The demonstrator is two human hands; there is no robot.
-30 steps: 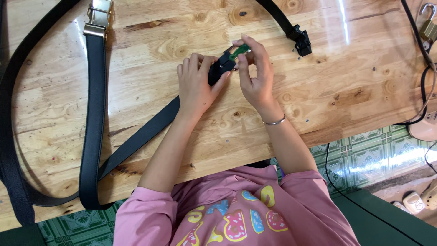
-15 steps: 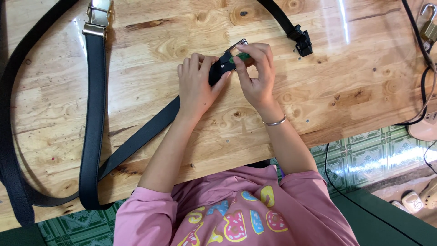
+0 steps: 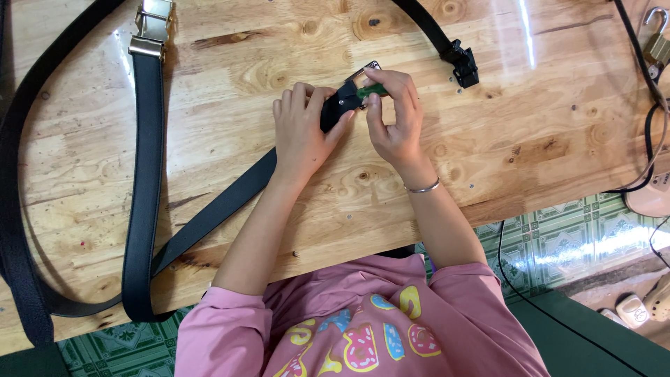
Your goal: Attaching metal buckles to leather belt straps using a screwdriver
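A black leather belt (image 3: pixel 209 213) runs across the wooden table (image 3: pixel 544 112) to my hands. My left hand (image 3: pixel 301 129) presses down on the belt's end, where a black clasp and a silver buckle (image 3: pixel 352 87) sit. My right hand (image 3: pixel 394 115) pinches a small green-handled tool (image 3: pixel 373 90) against that buckle. A thin metal bangle circles my right wrist.
A second black belt with a gold buckle (image 3: pixel 150 31) lies at the left, looping off the table edge. Another strap ends in a black clasp (image 3: pixel 462 61) at the top. A brass padlock (image 3: pixel 656 43) and dark cables sit at the right edge.
My right hand has shifted slightly and turned the green tool against the buckle; the silver buckle frame now shows more. The left hand stays on the belt end.
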